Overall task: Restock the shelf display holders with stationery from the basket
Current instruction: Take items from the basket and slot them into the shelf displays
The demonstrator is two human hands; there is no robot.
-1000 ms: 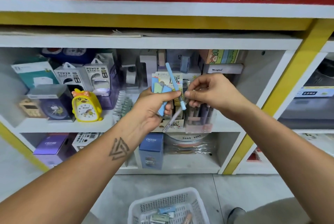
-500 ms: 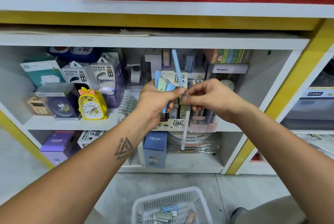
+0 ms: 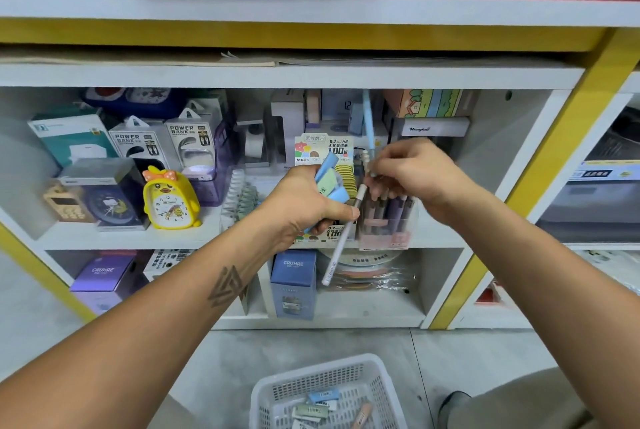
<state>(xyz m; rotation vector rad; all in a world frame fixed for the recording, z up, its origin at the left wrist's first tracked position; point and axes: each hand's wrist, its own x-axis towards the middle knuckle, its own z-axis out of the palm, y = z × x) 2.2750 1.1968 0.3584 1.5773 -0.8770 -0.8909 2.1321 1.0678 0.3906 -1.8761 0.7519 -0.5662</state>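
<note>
My left hand [image 3: 301,210] is closed around several pastel blue and green stationery pieces [image 3: 329,179] and a white pen [image 3: 341,241] that hangs down and to the left. My right hand [image 3: 412,175] pinches a light blue pen [image 3: 369,127] near its lower end; the pen stands almost upright. Right below that hand stands a clear pen holder [image 3: 388,220] filled with purple and pink pens. A lead-refill display box [image 3: 323,149] sits on the shelf behind my left hand. The white mesh basket [image 3: 277,390] rests on the floor below, holding several small items.
On the left of the shelf stand a yellow duck clock [image 3: 169,201], power bank boxes [image 3: 194,137] and a dark clock box [image 3: 104,200]. Blue and purple boxes [image 3: 292,284] fill the lower shelf. A yellow upright [image 3: 540,179] bounds the bay on the right.
My right hand has drawn the blue pen out of the left hand's bundle and carried it right, over the clear pen holder. The left hand stayed in place with the rest.
</note>
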